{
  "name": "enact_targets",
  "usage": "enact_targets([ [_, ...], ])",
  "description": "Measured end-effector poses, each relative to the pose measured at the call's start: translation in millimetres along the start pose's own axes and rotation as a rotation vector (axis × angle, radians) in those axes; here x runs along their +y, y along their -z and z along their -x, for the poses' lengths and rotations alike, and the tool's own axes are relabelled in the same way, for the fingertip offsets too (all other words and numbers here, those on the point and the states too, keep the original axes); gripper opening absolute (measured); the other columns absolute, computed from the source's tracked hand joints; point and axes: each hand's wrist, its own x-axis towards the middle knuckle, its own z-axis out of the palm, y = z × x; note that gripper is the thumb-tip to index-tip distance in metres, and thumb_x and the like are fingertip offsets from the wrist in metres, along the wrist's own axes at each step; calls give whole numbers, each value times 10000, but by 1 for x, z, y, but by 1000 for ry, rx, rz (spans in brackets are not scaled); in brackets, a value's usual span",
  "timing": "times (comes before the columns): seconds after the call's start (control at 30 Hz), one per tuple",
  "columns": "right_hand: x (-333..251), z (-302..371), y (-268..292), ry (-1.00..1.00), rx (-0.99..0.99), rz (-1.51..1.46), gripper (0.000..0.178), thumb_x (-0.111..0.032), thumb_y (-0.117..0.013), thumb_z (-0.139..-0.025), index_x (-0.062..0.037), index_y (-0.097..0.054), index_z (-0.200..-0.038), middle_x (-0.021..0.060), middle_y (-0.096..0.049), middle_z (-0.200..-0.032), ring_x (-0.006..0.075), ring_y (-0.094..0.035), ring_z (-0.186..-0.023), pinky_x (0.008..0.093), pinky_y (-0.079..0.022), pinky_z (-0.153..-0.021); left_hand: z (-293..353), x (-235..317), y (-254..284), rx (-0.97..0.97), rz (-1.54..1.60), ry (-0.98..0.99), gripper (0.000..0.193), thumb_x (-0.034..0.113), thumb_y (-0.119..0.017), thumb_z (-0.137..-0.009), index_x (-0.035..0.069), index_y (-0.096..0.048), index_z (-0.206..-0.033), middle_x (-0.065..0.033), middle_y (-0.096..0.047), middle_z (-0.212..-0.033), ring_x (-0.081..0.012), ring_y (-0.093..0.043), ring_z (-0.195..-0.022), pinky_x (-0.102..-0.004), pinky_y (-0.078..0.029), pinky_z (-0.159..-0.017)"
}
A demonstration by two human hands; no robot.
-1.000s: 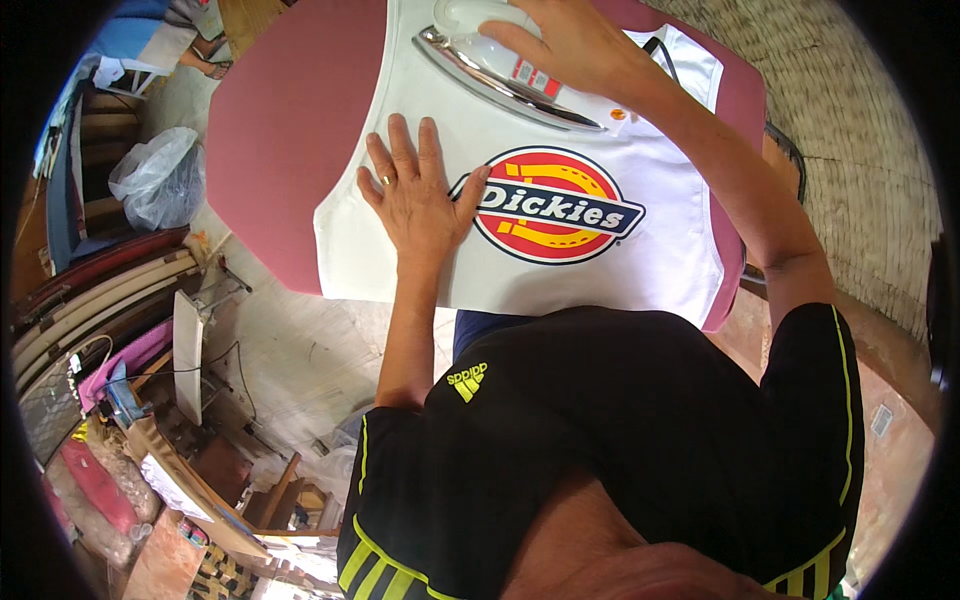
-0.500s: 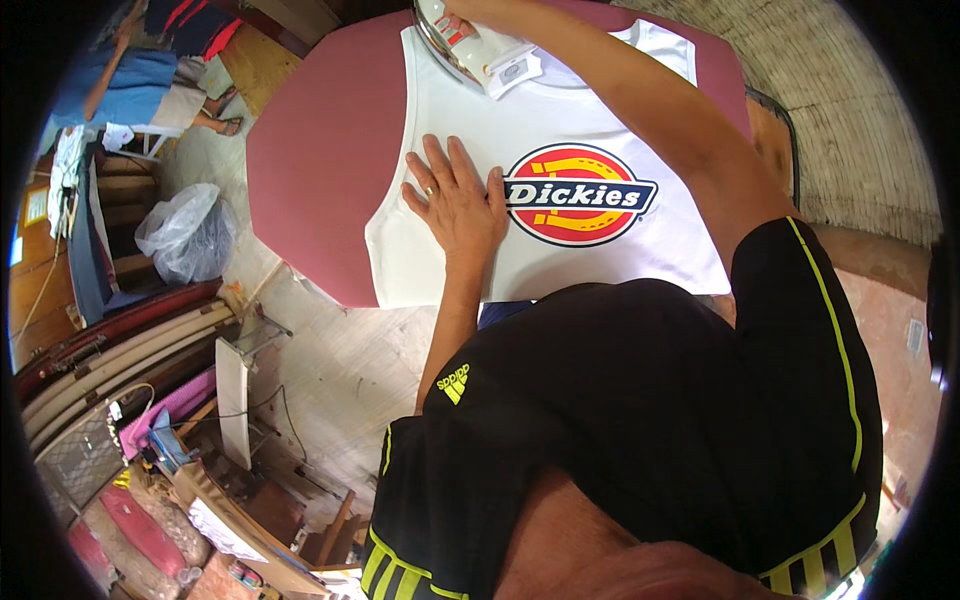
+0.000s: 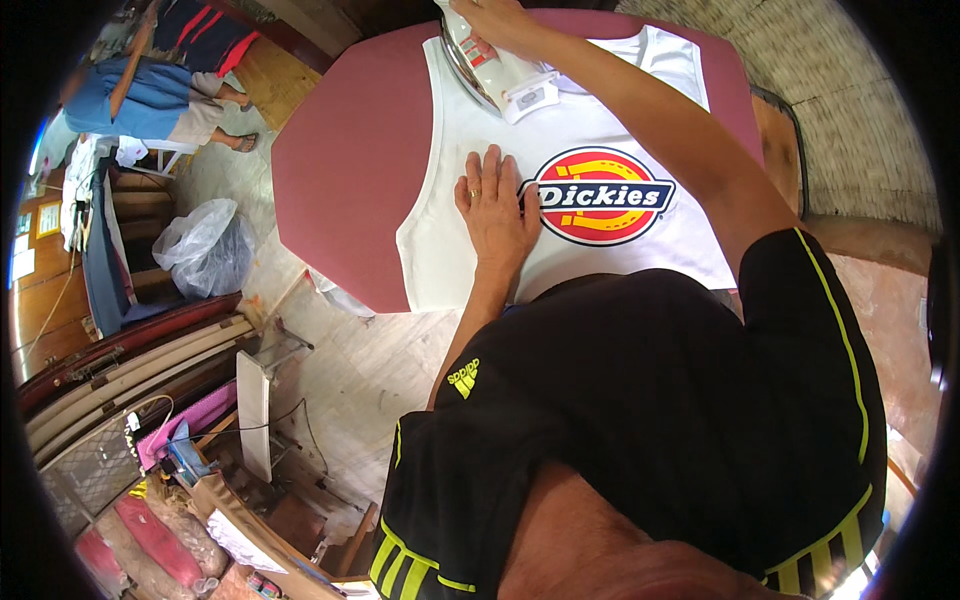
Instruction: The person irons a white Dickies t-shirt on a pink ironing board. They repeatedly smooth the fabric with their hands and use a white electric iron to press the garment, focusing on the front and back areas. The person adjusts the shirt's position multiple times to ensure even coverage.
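Note:
A white sleeveless shirt point(image 3: 440, 250) lies spread on a maroon padded ironing surface point(image 3: 345, 165). On its front is a round red and yellow print point(image 3: 600, 228) with a dark band across it. My left hand point(image 3: 497, 215) rests palm down on the fabric, fingers stretched out, a ring on one finger. Its thumb touches the left edge of the print. At the far side, my right hand point(image 3: 503, 25) grips the handle of a white and silver clothes iron point(image 3: 492, 72). The iron stands on the shirt near its neckline, its tip partly beyond the upper edge of view.
A person in blue point(image 3: 150, 95) stands at the far left. A clear plastic bag point(image 3: 207, 250) sits on the floor to the left, near stacked long boards point(image 3: 140, 365). Closer in are a white panel point(image 3: 254, 415) and tied sacks point(image 3: 160, 535). A woven wall point(image 3: 850, 110) rises at the right.
The whole view has shifted, so the scene sits farther right. My left hand has slid slightly toward the print, its fingers closer together. The iron has come a little nearer to the print.

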Motion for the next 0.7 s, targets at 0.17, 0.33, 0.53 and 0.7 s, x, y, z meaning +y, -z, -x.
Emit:
enact_targets([
  [0.17, -13, 3, 12, -54, -94, 250, 406, -377, -523, -1022, 24, -575, -1057, 96, -590, -657, 168, -549, -448, 310, -464, -454, -5, -1, 1, -9, 3, -17, 490, 280, -630, -893, 4, -580, -1295, -144, -469, -1482, -380, -333, -1426, -531, -217, -1129],
  [0.33, -10, -1, 88, 21, -347, 328, 465, -455, -511, -1008, 3, -580, -1056, 9, -520, -605, 59, -447, -391, 253, -408, -400, -36, -7, 0, -66, -63, -92, 536, 311, -659, -860, 19, -572, -1301, -134, -475, -1451, -362, -399, -1299, -537, -283, -1014],
  [0.53, -58, 68, 213, -37, -314, 391, 471, -481, -493, -1018, -29, -600, -939, 53, -570, -646, 130, -517, -506, 316, -452, -534, -101, -16, -19, 79, -65, -254, 570, 343, -680, -857, 34, -556, -1320, -161, -442, -1461, -384, -386, -1316, -558, -292, -991],
  [0.7, -13, 97, 239, -54, -167, 588, 543, -525, -544, -994, -46, -618, -1241, -2, -514, -598, 54, -431, -413, 242, -372, -413, -169, -34, -60, 17, -161, -169, 705, 507, -528, -963, 33, -425, -1475, -190, -307, -1594, -460, -204, -1484, -659, -147, -1141],
])
